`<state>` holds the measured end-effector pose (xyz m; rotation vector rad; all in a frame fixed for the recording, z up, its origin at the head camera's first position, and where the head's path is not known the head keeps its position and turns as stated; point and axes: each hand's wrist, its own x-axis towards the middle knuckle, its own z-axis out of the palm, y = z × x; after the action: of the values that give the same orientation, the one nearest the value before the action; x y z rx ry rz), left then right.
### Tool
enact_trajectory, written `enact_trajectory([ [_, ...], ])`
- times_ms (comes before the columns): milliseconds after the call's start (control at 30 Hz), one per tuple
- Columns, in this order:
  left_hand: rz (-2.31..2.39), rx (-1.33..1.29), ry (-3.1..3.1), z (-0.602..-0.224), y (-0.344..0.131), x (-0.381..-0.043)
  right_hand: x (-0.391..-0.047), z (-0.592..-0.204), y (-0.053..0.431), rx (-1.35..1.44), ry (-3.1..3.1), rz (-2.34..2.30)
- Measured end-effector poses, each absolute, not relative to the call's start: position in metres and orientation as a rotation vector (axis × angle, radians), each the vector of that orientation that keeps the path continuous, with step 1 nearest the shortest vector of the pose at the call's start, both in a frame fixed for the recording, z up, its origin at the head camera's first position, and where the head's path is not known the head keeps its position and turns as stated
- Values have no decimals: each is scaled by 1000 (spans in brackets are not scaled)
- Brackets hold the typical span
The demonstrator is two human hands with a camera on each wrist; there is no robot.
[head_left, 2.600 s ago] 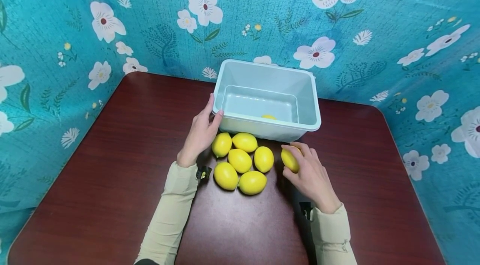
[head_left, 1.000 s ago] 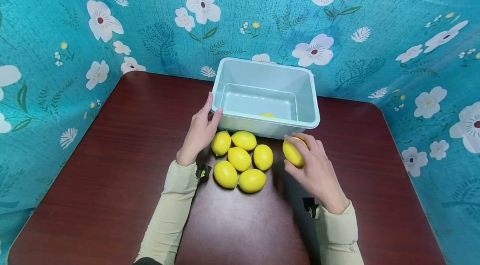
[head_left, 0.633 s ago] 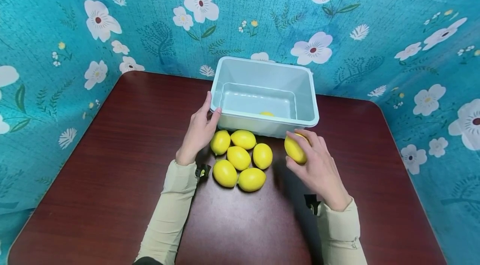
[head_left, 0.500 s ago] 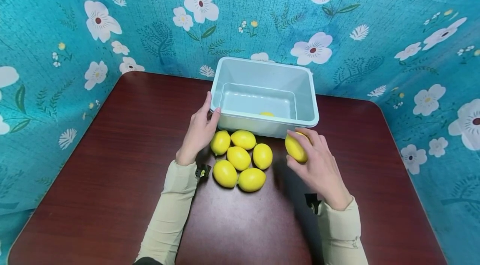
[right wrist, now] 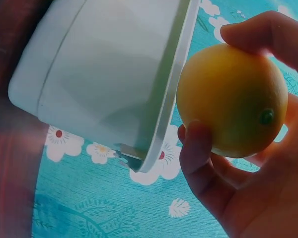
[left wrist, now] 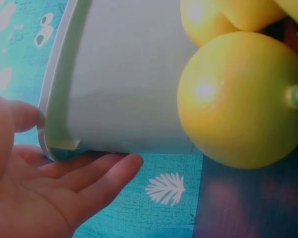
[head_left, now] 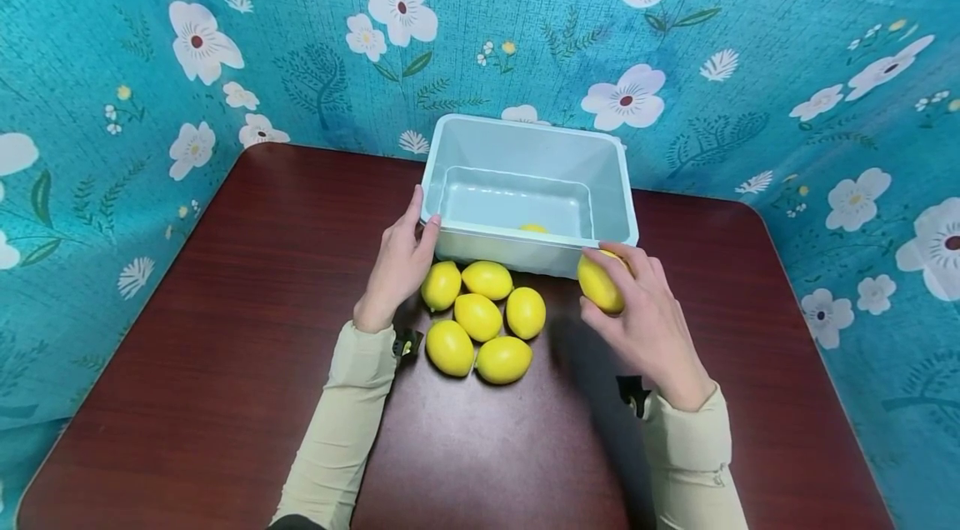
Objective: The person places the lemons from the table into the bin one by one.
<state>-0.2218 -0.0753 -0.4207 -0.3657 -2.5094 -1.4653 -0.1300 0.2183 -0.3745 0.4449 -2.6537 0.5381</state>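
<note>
Held between the thumb and fingers of my right hand [head_left: 648, 317] is a yellow lemon [head_left: 600, 283], raised beside the front right corner of a pale blue plastic bin [head_left: 536, 251]. The right wrist view shows this lemon [right wrist: 228, 99] level with the bin's rim [right wrist: 171, 94], on the outer side. My left hand [head_left: 397, 267] grips the bin's front left corner, thumb at the rim and fingers along the side wall. Another lemon [head_left: 533, 227] lies inside the bin, mostly hidden by the front wall. Several lemons [head_left: 478, 317] sit clustered on the table before the bin.
The dark red-brown wooden table [head_left: 247, 330] has rounded far corners. A turquoise floral cloth [head_left: 315, 30] hangs behind it and along both sides, close behind the bin. The nearest clustered lemon [left wrist: 243, 99] lies right by the bin's front wall.
My right hand has lifted the lemon up from the table and moved it forward and slightly right toward the bin's rim. My left hand stays at the bin's corner.
</note>
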Motion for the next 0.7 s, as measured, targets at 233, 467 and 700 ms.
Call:
enact_trajectory([
  [233,-1441,-363,-2497,-422,-75,-222,-135,-365,220,452,-2623,545],
  [467,-1424,-332,-2502,-420,-75,-221,-139,-358,220,458,-2606,541],
  [700,-1428,-334,-2497,-420,-75,-220,-143,-354,220,453,-2607,535],
])
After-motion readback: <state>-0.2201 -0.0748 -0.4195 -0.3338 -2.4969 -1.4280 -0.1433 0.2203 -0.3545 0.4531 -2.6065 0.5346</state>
